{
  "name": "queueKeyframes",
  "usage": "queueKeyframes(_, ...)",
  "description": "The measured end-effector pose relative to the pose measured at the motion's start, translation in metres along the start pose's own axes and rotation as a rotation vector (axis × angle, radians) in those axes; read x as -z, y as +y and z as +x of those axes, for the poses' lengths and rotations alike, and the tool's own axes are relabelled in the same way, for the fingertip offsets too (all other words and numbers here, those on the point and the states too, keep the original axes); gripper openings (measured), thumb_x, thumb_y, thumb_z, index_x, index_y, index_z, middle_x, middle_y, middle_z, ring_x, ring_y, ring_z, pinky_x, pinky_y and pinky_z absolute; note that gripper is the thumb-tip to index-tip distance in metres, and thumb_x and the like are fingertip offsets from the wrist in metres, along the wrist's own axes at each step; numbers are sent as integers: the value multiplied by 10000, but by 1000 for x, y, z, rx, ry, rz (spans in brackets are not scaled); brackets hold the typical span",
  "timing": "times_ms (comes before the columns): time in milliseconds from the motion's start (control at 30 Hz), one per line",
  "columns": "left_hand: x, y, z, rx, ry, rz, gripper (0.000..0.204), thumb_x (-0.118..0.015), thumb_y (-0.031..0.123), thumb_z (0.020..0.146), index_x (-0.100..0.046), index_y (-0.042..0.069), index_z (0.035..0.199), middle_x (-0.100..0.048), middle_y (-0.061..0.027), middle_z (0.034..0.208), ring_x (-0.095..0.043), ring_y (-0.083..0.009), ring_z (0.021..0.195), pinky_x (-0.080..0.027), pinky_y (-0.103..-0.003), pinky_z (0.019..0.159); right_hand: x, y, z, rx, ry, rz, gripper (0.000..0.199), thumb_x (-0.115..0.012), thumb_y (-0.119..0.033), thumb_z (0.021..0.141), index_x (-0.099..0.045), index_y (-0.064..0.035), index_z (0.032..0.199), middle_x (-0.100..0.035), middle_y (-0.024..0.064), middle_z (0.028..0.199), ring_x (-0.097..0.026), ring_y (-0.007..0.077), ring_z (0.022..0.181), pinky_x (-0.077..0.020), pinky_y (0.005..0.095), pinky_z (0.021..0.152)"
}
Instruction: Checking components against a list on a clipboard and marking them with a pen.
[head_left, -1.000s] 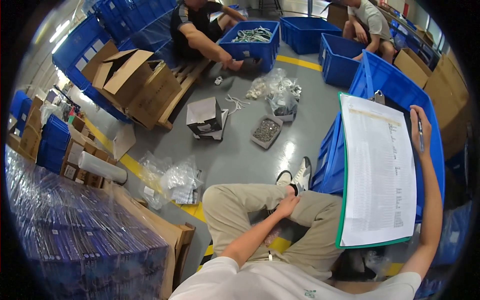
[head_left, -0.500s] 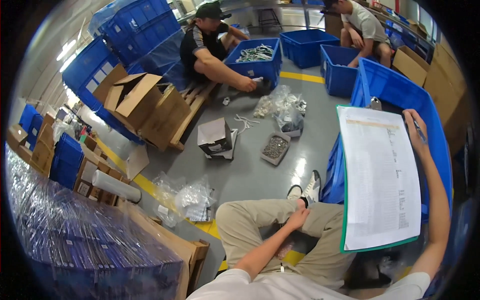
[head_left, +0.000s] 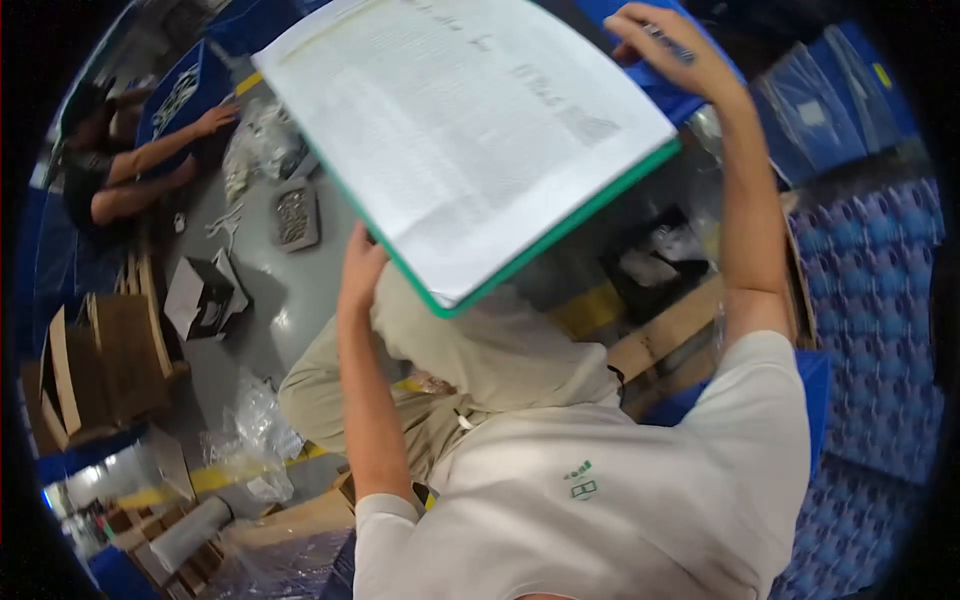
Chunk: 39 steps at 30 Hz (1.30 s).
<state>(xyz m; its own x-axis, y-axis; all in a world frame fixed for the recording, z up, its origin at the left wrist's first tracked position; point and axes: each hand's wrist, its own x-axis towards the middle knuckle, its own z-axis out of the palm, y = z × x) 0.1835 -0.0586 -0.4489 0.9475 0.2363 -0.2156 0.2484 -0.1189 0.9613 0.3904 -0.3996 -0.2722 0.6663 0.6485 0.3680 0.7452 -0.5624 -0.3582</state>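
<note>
Green-edged clipboard w/ a white printed sheet is up in front of the person, tilted, its long axis running from upper left down to lower right across the view. Right hand is at the board's far upper-right corner — fingers curled closed there, and something thin like a pen seems pinched in them (too blurred to be sure), so I can't tell if it grips the board itself. Left hand is lower, at the near underside edge by the green rim, fingers up against it; whether it's clamped on or just propping, can't tell — the board hides the fingertips. So the hands are well apart, one at each end of the board's short span, the right higher and farther out, the left nearer the body.

Below the board: the person's khaki-trousered knees, seated low, grey shirt at the bottom.

Floor is smooth grey concrete w/ a yellow line. On it, left side: an open small carton, a shallow tray of small metal parts, crumpled clear plastic bags, flattened brown cardboard. A co-worker sits at upper left, arm reaching to a blue bin. Right side — stacked blue shrink-wrapped packs and a wooden pallet edge.
</note>
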Motion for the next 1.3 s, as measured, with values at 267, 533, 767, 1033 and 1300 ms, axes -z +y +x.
queueKeyframes(267, 14, -115, 86, -265, -123, -30, 434, -558, 204, 839, -497, -45, 1188, -556, -179, 1160, -528, -232, 1068, -416, -323, 908, -39, -22, -20, -102, 432, -314, 342, -534, -387, 879, -624, -86, 742, -554, 135, 593, -549, 318, 539, -388, 376, 473)
queueKeyframes(533, 9, -112, 125, -364, -101, -71, 429, -546, 209, 850, -494, -47, 1191, -547, -183, 1173, -525, -240, 1073, -418, -333, 918, -48, -14, -10, -53, 552, -275, 368, -544, -439, 840, -624, -131, 656, -559, 118, 541, -569, 314, 523, -437, 389, 479)
queueKeyframes(767, -57, -131, 154, -317, -213, -289, 437, -530, 232, 864, -484, -41, 1202, -530, -178, 1201, -513, -258, 1089, -429, -366, 929, -49, 23, -23, -104, 513, -273, 315, -554, -386, 826, -600, -127, 652, -557, 134, 556, -569, 338, 552, -440, 416, 495)
queueKeyframes(1033, -72, -195, 178, -703, 132, 101, 542, -529, 232, 862, -363, -3, 1321, -389, -188, 1351, -327, -304, 1277, -245, -378, 1063, -119, 39, -73, -9, 582, -187, 92, -573, -100, 743, -558, -83, 654, -541, 142, 563, -579, 295, 526, -432, 356, 481)
queueKeyframes(1300, -30, 38, 47, -493, -86, 154, 468, -616, 247, 742, -534, 35, 1151, -531, -205, 1182, -492, -355, 1097, -409, -377, 897, -47, 6, -8, -31, 620, -102, 254, -520, -192, 869, -523, -27, 675, -476, 181, 569, -518, 311, 491, -370, 358, 468)
